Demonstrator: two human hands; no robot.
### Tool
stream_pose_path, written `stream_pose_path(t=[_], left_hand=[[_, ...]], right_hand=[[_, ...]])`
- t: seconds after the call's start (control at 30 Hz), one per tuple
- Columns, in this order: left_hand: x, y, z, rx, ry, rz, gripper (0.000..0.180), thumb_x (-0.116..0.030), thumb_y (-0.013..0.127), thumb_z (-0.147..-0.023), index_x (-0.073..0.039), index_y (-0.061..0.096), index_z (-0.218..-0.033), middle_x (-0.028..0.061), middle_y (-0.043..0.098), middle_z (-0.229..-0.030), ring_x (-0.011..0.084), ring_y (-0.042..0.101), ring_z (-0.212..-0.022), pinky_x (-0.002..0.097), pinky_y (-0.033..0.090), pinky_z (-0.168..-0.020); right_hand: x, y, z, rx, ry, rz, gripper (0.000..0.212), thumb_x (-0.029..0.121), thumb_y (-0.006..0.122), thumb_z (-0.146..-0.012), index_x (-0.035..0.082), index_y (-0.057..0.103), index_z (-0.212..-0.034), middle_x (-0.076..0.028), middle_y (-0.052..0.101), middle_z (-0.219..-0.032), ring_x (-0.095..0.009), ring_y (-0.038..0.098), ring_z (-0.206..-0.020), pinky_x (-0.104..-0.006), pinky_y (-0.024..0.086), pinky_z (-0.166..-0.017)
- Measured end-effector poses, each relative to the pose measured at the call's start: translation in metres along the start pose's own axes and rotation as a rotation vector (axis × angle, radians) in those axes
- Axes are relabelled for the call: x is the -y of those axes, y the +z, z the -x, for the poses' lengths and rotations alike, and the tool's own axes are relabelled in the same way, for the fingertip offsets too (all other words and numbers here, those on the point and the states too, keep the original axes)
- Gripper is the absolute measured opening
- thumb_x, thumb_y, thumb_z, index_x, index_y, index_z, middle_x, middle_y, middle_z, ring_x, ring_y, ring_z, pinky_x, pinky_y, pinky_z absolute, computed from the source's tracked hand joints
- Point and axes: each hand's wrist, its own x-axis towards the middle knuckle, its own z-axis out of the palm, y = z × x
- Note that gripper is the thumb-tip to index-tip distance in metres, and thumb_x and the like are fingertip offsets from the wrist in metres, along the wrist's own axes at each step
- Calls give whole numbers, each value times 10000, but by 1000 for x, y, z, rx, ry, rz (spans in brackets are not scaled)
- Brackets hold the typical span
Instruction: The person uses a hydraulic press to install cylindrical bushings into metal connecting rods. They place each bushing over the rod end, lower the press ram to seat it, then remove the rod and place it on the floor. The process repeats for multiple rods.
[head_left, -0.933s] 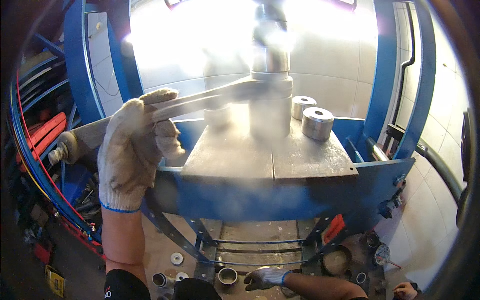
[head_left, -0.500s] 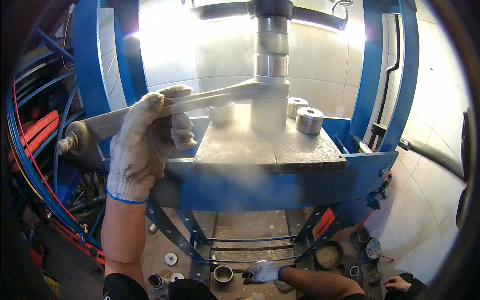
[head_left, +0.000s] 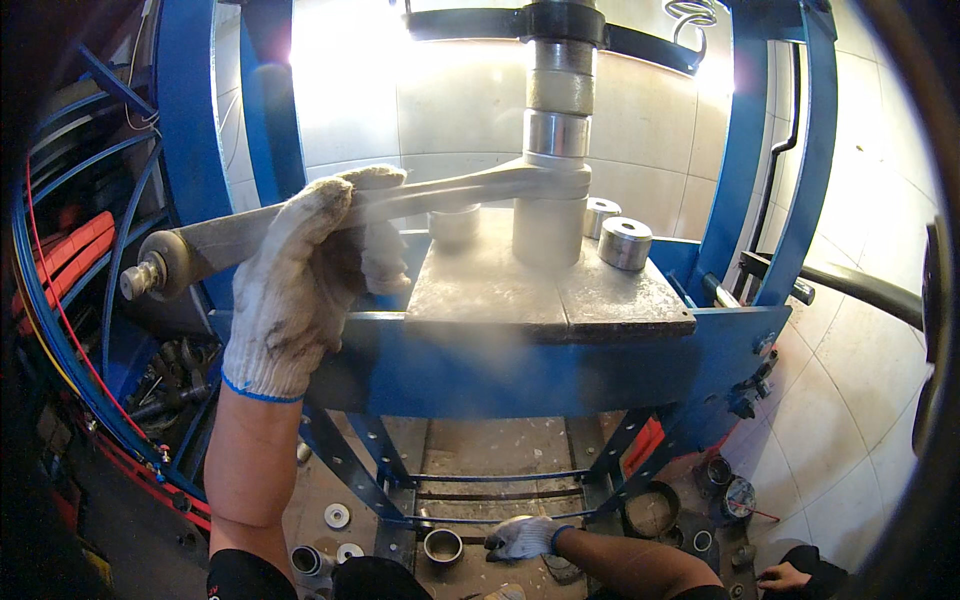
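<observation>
Two gloved hands are yours: the left hand (head_left: 290, 300), left of the steel plate (head_left: 490, 290), grasps the metal arm (head_left: 455, 193); below the plate, the right hand's (head_left: 522, 538) finger state can't be told. Above the plate, the arm's ring end sits under stacked cylinders (head_left: 557, 132).

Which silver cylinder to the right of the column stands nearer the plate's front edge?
The rightmost cylinder; the rear cylinder is partly hidden behind it.
</observation>
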Motion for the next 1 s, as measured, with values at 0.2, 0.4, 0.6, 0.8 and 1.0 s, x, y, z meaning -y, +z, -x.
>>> stream_pose_path(t=[0.2, 0.4, 0.6, 0.8, 1.0], left_hand=[[-1, 0, 1, -1, -16, -5, 523, -371, 571, -991, 88, 612, -1238, 125, 688, -788, 182, 678, -655, 308, 587, -564], [1, -2, 1, 1, -16, -22, 525, -375, 577, -987, 86, 615, -1234, 103, 666, -752, 177, 656, -632, 307, 572, -554], [0, -2, 0, 81, 28, 12, 521, -360, 581, -986, 95, 604, -1237, 96, 648, -741, 167, 641, -627, 286, 555, -536], [2, 4, 0, -15, 7, 23, 526, -366, 565, -997, 101, 590, -1238, 75, 622, -702, 142, 608, -551, 285, 537, -465], [4, 8, 0, -85, 92, -77, 558, -394, 559, -998, 117, 591, -1222, 91, 643, -694, 144, 620, -513, 282, 551, -447]], right_hand=[[3, -2, 5, -28, -3, -4, 532, 521, 558, -926, -4, 641, -920, -211, 653, -757, -347, 631, -680, -475, 478, -651], [33, -32, 11, 296, 170, 41, 527, 475, 529, -968, 92, 609, -1321, -181, 642, -1298, -340, 611, -1179, -417, 472, -1007], [35, -30, 24, 214, 158, 27, 497, 478, 561, -962, 107, 625, -1286, -169, 663, -1250, -327, 623, -1149, -413, 483, -973], [11, -17, 20, 221, 155, -65, 457, 453, 606, -954, 101, 639, -1243, -158, 657, -1242, -319, 616, -1160, -396, 487, -950], [-15, -15, 23, 178, 283, -100, 643, 612, 641, -856, 89, 644, -1229, -181, 665, -1238, -342, 624, -1146, -440, 480, -950]])
